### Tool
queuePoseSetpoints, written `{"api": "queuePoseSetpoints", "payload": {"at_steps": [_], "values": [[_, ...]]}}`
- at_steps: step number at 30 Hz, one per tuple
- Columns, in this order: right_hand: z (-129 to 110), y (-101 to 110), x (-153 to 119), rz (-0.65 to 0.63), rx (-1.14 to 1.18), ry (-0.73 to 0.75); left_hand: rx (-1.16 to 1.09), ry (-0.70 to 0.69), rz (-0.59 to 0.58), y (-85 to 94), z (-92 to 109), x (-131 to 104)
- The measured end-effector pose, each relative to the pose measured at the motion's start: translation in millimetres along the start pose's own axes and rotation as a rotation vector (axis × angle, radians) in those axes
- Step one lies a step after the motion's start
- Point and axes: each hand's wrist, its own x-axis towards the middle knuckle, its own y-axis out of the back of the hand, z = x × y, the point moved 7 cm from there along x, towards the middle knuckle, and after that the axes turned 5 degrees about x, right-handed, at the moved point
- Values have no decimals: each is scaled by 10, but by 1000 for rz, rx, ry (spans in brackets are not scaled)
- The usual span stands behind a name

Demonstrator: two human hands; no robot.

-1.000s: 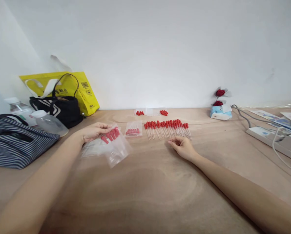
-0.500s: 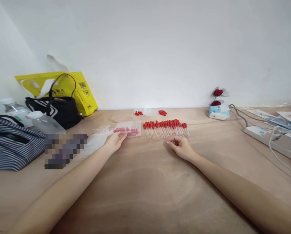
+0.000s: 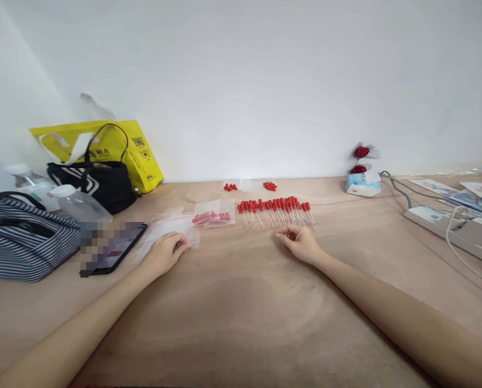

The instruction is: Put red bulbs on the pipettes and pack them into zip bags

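My left hand [image 3: 168, 252] rests at the near edge of some flat clear zip bags [image 3: 168, 222], its fingers curled in; nothing shows in them, though it overlaps a bag corner. Beyond it lie zip bags with red rubber bulbs [image 3: 211, 216] inside. On the table to the right, my right hand [image 3: 300, 243] is loosely closed with thumb and forefinger bent together, and I see nothing in it. Just past its knuckles lies a row of glass droppers [image 3: 273, 207], red bulbs pointing away from me. Some droppers overlap.
Against the wall are more bags with small red bulbs [image 3: 270, 186]. Left stand a striped pouch [image 3: 26, 242], a phone [image 3: 122, 250], plastic bottles [image 3: 81, 203], a black bag [image 3: 107, 186] and a yellow bag [image 3: 146, 161]. Right are a tissue pack [image 3: 362, 186] and a power strip [image 3: 447, 229].
My left hand has let go of the bag of red bulbs and drawn back toward me and left, its fingers curling. The bag lies flat on the table. My right hand stays put.
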Motion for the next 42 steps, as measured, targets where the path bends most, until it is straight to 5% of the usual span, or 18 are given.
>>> {"api": "queuePoseSetpoints", "payload": {"at_steps": [3,6,10,13,19,28,34,42], "values": [[-4,-11,4,2,3,22,-36,-36,-98,63,128,-90],[-31,-22,3,-8,-13,43,-173,-262,-231,88,446,-276],[-155,-48,-32,-56,-82,120,-289,-534,-273,14,833,-429],[-254,-132,-84,-178,-93,188,-345,-603,-282,-105,974,-339],[-321,-224,-144,-320,-78,249,-340,-571,-393,-156,1114,-43],[-391,-203,-191,-315,-119,303,113,-541,-398,-348,1398,-175],[-514,-237,-278,-376,-144,441,44,-596,-448,-513,1372,-167],[-591,-188,-308,-265,-168,516,9,-558,-447,-512,1336,-143]]}}
